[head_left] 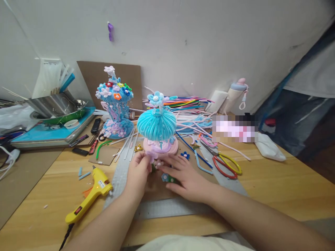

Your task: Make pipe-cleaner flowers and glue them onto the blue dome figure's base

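Directly before me stands a turquoise pipe-cleaner dome [157,124] on a round pink base [171,148], topped by a light-blue flower [156,98]. Beside the front of that base, the fingers of my left hand [138,173] are pinched on a lilac pipe-cleaner flower [151,156]. My right hand [187,177] lies low over the work mat with its fingers stretched out. Its fingertips are by a pale pink flower [158,164], and a blue flower [164,177] and a green flower [171,179] show under its fingers. A dark-blue flower [185,155] lies behind the hand.
A yellow glue gun [91,195] lies at left. Red-and-yellow-handled scissors [226,165] are at right. A finished-looking flowered dome [115,101] stands behind, near many loose pipe cleaners [193,120]. A metal bowl [53,104] sits at back left, a bottle [234,96] at back right.
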`<control>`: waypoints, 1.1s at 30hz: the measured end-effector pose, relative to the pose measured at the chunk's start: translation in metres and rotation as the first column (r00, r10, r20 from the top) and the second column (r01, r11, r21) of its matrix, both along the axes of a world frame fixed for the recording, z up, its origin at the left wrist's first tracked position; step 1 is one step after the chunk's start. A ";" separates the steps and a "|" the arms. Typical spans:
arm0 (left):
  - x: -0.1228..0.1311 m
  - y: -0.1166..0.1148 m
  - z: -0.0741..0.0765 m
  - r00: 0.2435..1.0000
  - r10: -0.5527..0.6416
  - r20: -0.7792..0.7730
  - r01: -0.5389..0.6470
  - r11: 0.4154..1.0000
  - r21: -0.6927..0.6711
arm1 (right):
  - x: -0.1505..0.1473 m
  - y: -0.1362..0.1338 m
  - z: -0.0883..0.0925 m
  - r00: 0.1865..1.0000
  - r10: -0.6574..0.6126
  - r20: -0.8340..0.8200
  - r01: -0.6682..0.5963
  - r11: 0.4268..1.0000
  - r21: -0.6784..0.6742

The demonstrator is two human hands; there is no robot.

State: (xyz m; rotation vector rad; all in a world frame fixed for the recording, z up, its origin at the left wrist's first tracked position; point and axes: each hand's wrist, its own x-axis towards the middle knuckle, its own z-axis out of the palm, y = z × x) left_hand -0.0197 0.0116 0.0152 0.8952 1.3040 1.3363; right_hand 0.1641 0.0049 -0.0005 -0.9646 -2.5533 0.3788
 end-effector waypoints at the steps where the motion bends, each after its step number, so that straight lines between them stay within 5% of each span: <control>1: -0.003 0.002 0.002 1.000 0.013 0.004 -0.013 1.000 0.004 | -0.004 -0.003 -0.003 0.997 0.032 0.065 -0.032 0.999 0.000; 4: -0.018 0.010 0.011 0.992 -0.032 -0.122 0.038 0.998 0.042 | -0.010 -0.006 -0.008 0.981 0.097 0.170 -0.094 0.995 -0.022; 7: -0.036 0.014 0.021 0.897 -0.173 -0.407 0.199 0.980 0.022 | -0.005 -0.002 -0.005 0.987 0.021 0.157 -0.017 0.999 -0.028; 11: -0.051 0.009 0.024 0.584 -0.501 -0.639 0.494 0.844 -0.210 | 0.014 0.011 0.001 0.964 -0.233 0.124 0.236 0.972 -0.009; 14: -0.052 0.003 0.017 0.321 -0.645 -0.694 0.555 0.722 -0.414 | 0.023 0.016 0.001 0.957 -0.229 0.179 0.242 0.969 -0.053; 16: -0.051 0.001 0.012 0.245 -0.652 -0.717 0.535 0.708 -0.461 | 0.022 0.014 0.000 0.961 -0.179 0.209 0.200 0.976 -0.082; 21: -0.055 0.005 0.017 0.301 -0.568 -0.766 0.440 0.795 -0.417 | 0.021 0.013 0.001 0.975 -0.175 0.135 0.186 0.980 -0.068; 27: -0.062 0.005 0.030 0.375 -0.248 -0.893 0.252 0.955 -0.159 | 0.050 0.029 0.026 0.853 -0.418 -0.313 0.443 0.897 0.008; 30: -0.057 0.001 0.029 0.387 -0.255 -0.886 0.267 0.951 -0.157 | 0.071 0.018 0.056 0.693 -0.560 -0.454 0.584 0.805 -0.101; 33: -0.050 -0.003 0.025 0.353 -0.405 -0.843 0.390 0.883 -0.260 | 0.092 -0.004 0.084 0.543 -0.641 -0.542 0.728 0.681 -0.075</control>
